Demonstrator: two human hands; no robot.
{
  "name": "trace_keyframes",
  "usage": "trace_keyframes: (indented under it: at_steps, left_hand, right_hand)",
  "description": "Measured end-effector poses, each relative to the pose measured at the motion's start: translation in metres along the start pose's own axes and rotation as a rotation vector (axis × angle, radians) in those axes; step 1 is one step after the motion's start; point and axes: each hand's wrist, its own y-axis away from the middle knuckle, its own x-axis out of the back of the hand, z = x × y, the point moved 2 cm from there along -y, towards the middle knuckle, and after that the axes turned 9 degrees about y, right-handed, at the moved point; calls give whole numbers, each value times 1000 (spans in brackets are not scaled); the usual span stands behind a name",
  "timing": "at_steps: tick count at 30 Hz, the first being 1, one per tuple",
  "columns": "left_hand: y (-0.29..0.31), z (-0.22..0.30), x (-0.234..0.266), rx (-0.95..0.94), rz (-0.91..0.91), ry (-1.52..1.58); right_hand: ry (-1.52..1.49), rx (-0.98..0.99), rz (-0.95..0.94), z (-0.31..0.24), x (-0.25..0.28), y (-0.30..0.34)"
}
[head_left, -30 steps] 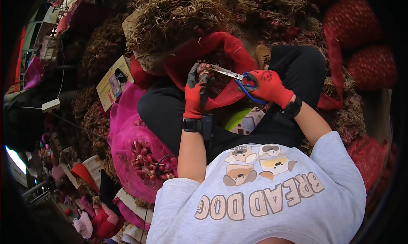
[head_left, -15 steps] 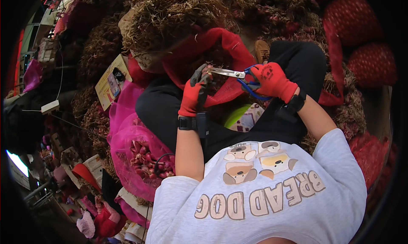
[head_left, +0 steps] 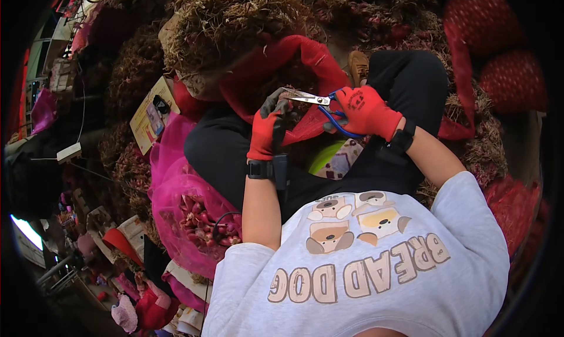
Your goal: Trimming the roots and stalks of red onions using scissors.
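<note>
My left hand [head_left: 271, 121], in a red glove with dark palm and fingers, is closed around a shallot [head_left: 288, 94], mostly hidden by the fingertips. Scissors [head_left: 315, 98] with blue handles are in my right hand [head_left: 365, 110], gloved in red, its fingers wrapped through and round the loops. The blades point left, and their tips reach the left fingertips. Beneath both hands a red mesh bag [head_left: 320, 55] gapes between my crossed legs, and its dark inside is hard to make out.
Dried shallot bunches [head_left: 235, 20] are heaped ahead. At my left lies a pink mesh bag [head_left: 167, 187] of trimmed shallots [head_left: 202, 219], near a yellow card [head_left: 141, 128]. Full red sacks [head_left: 484, 20] stand far right. A green rounded object [head_left: 325, 158] sits between my legs.
My right hand and the scissors have shifted slightly left, bringing the blades further across the left fingertips. The left hand keeps its hold, nearly still.
</note>
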Motion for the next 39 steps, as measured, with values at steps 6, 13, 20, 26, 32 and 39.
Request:
trace_keyframes:
  at_steps: [6, 13, 20, 26, 32, 39]
  left_hand:
    - [-3, 2, -4, 30, 76, 8]
    - [-2, -4, 3, 0, -3, -76]
    - [-7, -10, 8, 45, 16, -40]
    - [-10, -7, 14, -149, -61, 248]
    - [-12, -3, 12, -150, -64, 251]
    - [-11, -7, 11, -151, -86, 192]
  right_hand:
    - [15, -34, -61, -2, -4, -2]
    - [75, -46, -62, 0, -14, -4]
    - [-40, -110, -50, 6, -14, -6]
    - [-311, -223, 152, 11, -6, 0]
    - [-144, -109, 188, 16, -10, 4]
    - [-29, -99, 143, 15, -12, 1]
